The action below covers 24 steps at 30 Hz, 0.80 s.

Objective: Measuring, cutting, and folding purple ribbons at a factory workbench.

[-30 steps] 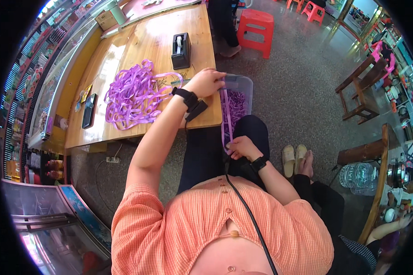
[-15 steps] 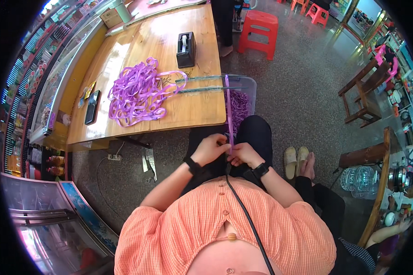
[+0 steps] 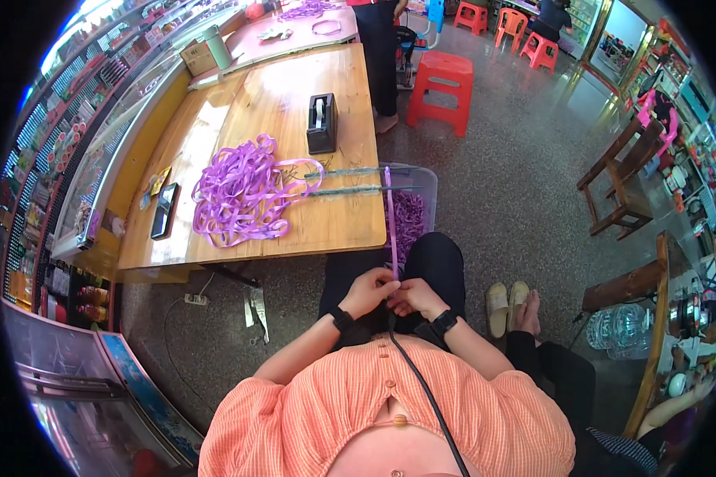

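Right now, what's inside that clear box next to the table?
The clear box holds a heap of purple ribbon pieces. Its bottom is covered by them, and the person's knee hides the near edge.

Bright daylight fills the scene, strongest at the upper left, where it washes out a patch of the pale wooden bench (image 3: 215,135) into glare. The polished speckled grey floor (image 3: 517,175) carries soft reflections. Shadows are short and soft, darkest beneath the bench. Focus is sharp in the centre; straight edges bow toward the rim, which falls off into a black circular border.
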Each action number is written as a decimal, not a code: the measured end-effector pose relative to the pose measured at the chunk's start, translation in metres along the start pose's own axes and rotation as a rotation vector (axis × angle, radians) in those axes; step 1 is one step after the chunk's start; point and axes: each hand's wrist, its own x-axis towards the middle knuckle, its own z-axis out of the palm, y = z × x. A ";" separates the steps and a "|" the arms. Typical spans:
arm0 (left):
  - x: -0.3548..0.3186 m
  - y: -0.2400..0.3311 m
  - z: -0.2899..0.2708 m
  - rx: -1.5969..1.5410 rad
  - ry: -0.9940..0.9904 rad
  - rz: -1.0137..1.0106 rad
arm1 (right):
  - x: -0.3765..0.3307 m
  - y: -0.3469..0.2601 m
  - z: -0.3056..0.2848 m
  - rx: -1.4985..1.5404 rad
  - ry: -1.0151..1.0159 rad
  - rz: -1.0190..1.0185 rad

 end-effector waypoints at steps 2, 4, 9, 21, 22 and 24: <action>0.004 -0.004 0.001 -0.026 -0.127 -0.071 | 0.004 0.006 -0.004 0.007 -0.008 -0.011; 0.003 -0.007 0.002 -0.004 -0.201 0.020 | 0.008 0.005 -0.008 0.046 -0.023 -0.031; -0.012 0.010 -0.018 0.098 -0.317 0.013 | 0.011 -0.018 -0.013 -0.034 0.121 -0.150; -0.010 -0.006 -0.017 0.160 -0.084 0.099 | -0.005 0.000 0.005 -0.084 0.003 -0.016; -0.007 -0.009 -0.014 0.223 -0.100 0.193 | -0.004 0.003 0.002 -0.060 -0.006 -0.021; 0.000 -0.007 -0.009 0.287 -0.112 0.289 | -0.007 -0.001 0.002 -0.038 -0.015 -0.028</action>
